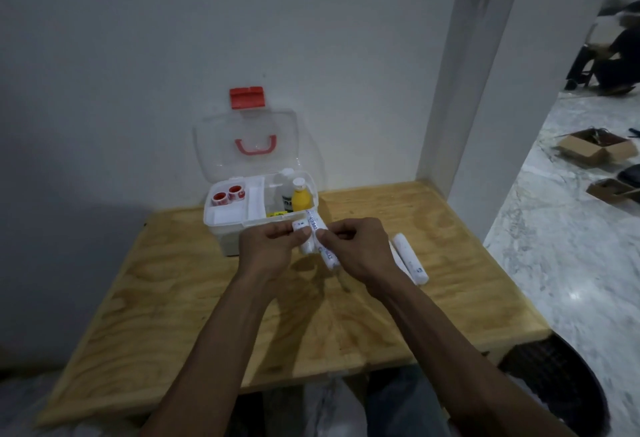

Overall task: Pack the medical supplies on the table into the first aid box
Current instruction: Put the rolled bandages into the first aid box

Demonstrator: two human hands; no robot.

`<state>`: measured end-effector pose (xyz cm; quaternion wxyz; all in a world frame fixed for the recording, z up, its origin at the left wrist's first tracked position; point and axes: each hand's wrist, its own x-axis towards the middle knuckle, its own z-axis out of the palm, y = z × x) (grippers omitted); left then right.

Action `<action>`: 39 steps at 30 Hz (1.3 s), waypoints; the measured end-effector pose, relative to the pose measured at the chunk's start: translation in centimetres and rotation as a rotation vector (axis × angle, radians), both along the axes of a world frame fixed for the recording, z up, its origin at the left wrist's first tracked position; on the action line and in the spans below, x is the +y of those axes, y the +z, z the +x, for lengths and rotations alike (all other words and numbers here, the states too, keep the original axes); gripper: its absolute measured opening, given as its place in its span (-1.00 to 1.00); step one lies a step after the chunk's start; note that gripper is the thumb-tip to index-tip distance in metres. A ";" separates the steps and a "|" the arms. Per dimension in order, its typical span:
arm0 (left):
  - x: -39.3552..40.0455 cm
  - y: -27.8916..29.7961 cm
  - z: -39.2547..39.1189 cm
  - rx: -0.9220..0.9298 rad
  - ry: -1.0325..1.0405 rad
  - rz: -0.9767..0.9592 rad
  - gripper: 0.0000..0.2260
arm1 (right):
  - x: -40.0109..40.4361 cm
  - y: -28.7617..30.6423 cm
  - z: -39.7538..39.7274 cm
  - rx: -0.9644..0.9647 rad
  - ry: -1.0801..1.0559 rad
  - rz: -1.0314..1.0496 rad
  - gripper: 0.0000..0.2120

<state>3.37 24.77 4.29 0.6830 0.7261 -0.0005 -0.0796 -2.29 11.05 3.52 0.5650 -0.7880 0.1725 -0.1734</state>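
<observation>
The white first aid box (pixel 221 228) stands open at the back of the wooden table (pixel 194 298), its clear lid (pixel 214 145) leaning on the wall. Inside are two red tape rolls (pixel 228 194), a yellow bottle (pixel 300 198) and a clear bottle (pixel 286 190). My left hand (pixel 268 249) and my right hand (pixel 360 246) meet just in front of the box, both gripping white bandage rolls (pixel 317 239) with blue print. Two more white rolls (pixel 410 256) lie on the table right of my right hand, partly hidden by it.
A white wall stands behind the box and a white pillar (pixel 485 90) at the table's back right corner. Cardboard boxes (pixel 595 147) sit on the marble floor to the right. A dark round object (pixel 561 388) is by the table's front right corner.
</observation>
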 end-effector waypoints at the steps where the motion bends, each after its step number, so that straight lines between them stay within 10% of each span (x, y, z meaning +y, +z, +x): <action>1: 0.6 0.6 0.2 -0.015 0.007 0.000 -0.80 | 0.6 0.4 0.5 -0.012 0.000 -0.004 -0.87; 39: 7.3 -0.2 12.1 -0.467 0.259 0.888 -0.78 | 9.1 0.6 15.8 0.092 -0.108 -0.511 -0.78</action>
